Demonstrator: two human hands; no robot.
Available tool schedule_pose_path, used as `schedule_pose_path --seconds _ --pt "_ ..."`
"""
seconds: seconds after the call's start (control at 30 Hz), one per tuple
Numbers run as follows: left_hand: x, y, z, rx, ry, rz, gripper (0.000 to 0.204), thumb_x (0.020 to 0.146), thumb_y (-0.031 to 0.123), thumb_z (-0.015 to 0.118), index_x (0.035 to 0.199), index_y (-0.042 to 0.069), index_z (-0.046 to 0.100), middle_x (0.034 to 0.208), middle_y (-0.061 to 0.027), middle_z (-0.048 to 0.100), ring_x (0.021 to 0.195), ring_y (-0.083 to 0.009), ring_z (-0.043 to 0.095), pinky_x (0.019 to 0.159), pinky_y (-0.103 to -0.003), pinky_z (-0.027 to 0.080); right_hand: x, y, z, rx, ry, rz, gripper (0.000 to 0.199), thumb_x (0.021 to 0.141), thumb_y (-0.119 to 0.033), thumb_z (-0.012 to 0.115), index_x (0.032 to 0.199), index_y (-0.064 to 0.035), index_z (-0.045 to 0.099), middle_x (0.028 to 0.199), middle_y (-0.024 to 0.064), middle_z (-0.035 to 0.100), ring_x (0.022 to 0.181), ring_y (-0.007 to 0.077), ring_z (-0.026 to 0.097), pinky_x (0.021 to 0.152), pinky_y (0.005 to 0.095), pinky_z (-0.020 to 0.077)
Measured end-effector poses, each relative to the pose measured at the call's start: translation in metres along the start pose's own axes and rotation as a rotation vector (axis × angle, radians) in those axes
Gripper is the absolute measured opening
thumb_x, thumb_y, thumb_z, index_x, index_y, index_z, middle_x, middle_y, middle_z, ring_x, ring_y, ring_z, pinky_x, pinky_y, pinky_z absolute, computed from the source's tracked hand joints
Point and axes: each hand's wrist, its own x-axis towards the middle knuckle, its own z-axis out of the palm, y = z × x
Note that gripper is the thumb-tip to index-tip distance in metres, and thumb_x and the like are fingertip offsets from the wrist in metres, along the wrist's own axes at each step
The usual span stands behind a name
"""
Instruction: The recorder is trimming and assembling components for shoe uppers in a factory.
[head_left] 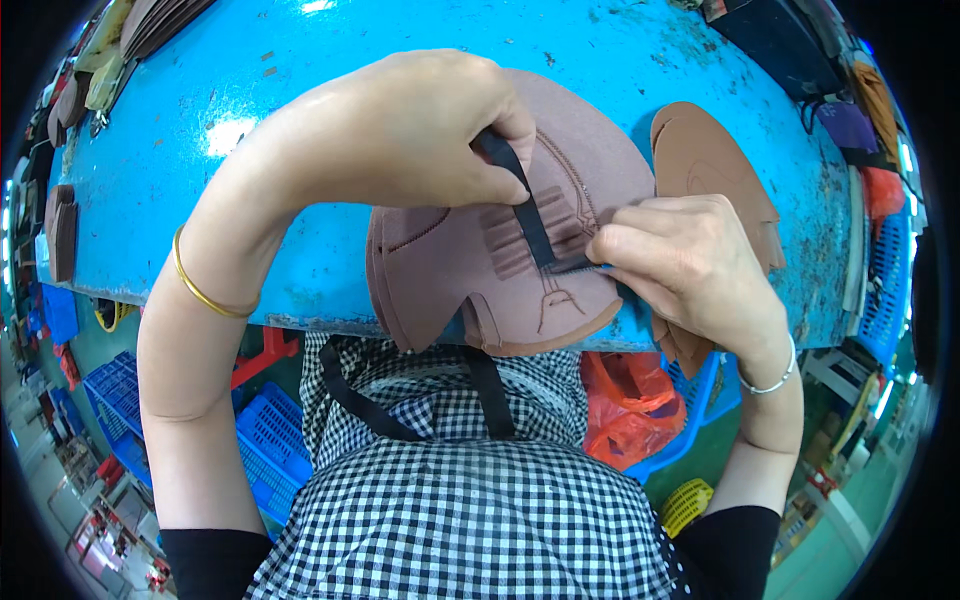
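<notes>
A stack of mauve-brown shoe-upper pieces [610,150] lies at the near edge of the blue table, with stitched lines and a row of parallel slits or ribs on the top one. Across the ribs runs a flat black strap [535,232]. My left hand [450,125] pinches its upper part between thumb and fingers. Lower down, the strap bends to the right, where my right hand [690,258] has its thumb and fingers closed on that end, just above the piece. The right fingertips partly hide the strap's end.
Tan pieces [715,165] lie stacked right of my right hand on the blue table [340,260]. More brown pieces [62,235] sit at the left edge. A black box [780,45] stands far right. Below are a red plastic bag [630,415] and a blue basket [272,435].
</notes>
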Motion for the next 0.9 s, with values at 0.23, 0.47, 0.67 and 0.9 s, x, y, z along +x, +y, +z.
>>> schedule_pose_path --seconds 0.23,0.47,0.67,0.9 --pt "0.001 0.000 0.001 0.001 -0.008 0.003 0.019 0.081 0.020 0.077 0.086 0.002 0.071 0.063 -0.0129 0.057 0.055 -0.0210 0.051 0.053 -0.034 0.042 0.007 0.003 0.003 -0.092 0.054 0.082 0.018 0.078 -0.010 0.072 0.091 -0.0084 0.059 0.079 0.0061 0.063 0.070 0.0277 0.065 0.060 0.0384 0.0507" --pt "-0.003 -0.006 0.002 -0.023 0.037 0.050 0.020 0.082 0.020 0.077 0.090 0.003 0.072 0.065 -0.0107 0.056 0.056 -0.0194 0.048 0.053 -0.034 0.040 0.019 0.001 -0.010 -0.008 0.066 0.213 0.017 0.087 -0.017 0.071 0.098 -0.0076 0.062 0.081 0.0077 0.066 0.073 0.0285 0.066 0.063 0.0384 0.0511" --pt "-0.006 -0.004 0.002 -0.064 0.104 0.103 0.018 0.082 0.018 0.071 0.091 0.003 0.073 0.075 -0.0156 0.064 0.069 -0.0291 0.060 0.065 -0.038 0.049 0.027 0.010 -0.003 -0.012 0.031 0.154 0.025 0.089 -0.027 0.074 0.099 -0.0066 0.063 0.079 0.0086 0.066 0.070 0.0280 0.065 0.062 0.0388 0.0489" --pt "-0.015 -0.021 0.004 -0.468 0.225 0.048 0.020 0.090 0.020 0.072 0.093 0.000 0.075 0.080 -0.0082 0.072 0.074 -0.0143 0.067 0.070 -0.030 0.054 0.015 -0.010 -0.004 -0.026 0.209 0.083 0.029 0.086 -0.019 0.074 0.107 -0.0018 0.064 0.096 0.0125 0.070 0.069 0.0247 0.066 0.061 0.0340 0.0529"
